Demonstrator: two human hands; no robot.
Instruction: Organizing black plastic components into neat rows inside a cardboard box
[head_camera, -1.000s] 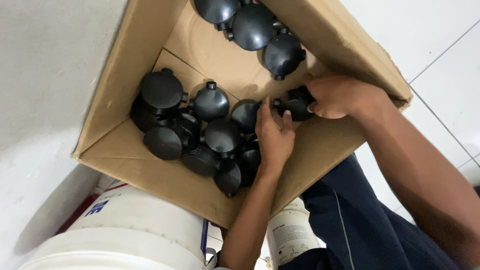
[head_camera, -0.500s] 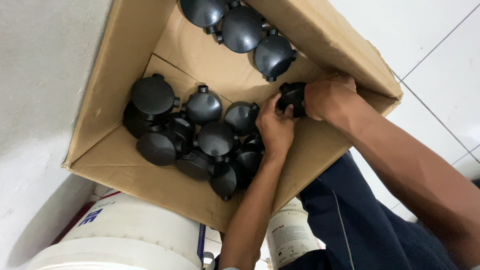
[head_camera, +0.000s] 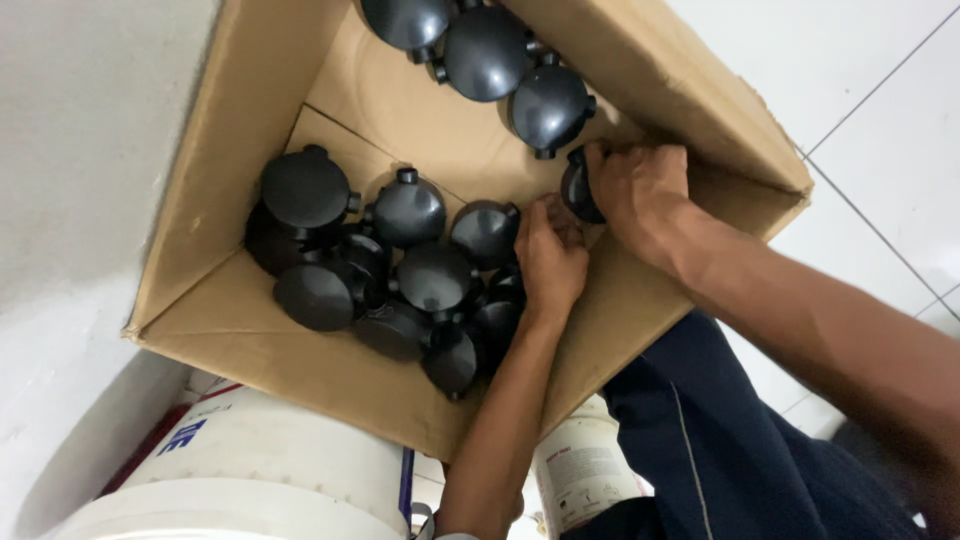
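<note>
An open cardboard box (head_camera: 250, 140) holds several round black plastic caps with short spouts. A row of three caps (head_camera: 487, 52) lines the far wall, and a loose pile (head_camera: 400, 275) lies in the near corner. My right hand (head_camera: 640, 190) grips one black cap (head_camera: 577, 190) against the box's right wall, just below the row. My left hand (head_camera: 550, 262) reaches into the box from below, fingers curled on the caps at the pile's right edge, close to the held cap. What its fingers hold is hidden.
A white plastic bucket (head_camera: 250, 480) with a label stands under the box's near corner, and a smaller white container (head_camera: 580, 475) sits beside my dark blue trouser leg (head_camera: 720, 450). A pale wall (head_camera: 80, 150) runs along the left. White floor tiles (head_camera: 860, 90) lie to the right.
My right hand has carried the black cap up and toward the far row of caps. My left hand has stayed on the pile. The view has shifted slightly.
</note>
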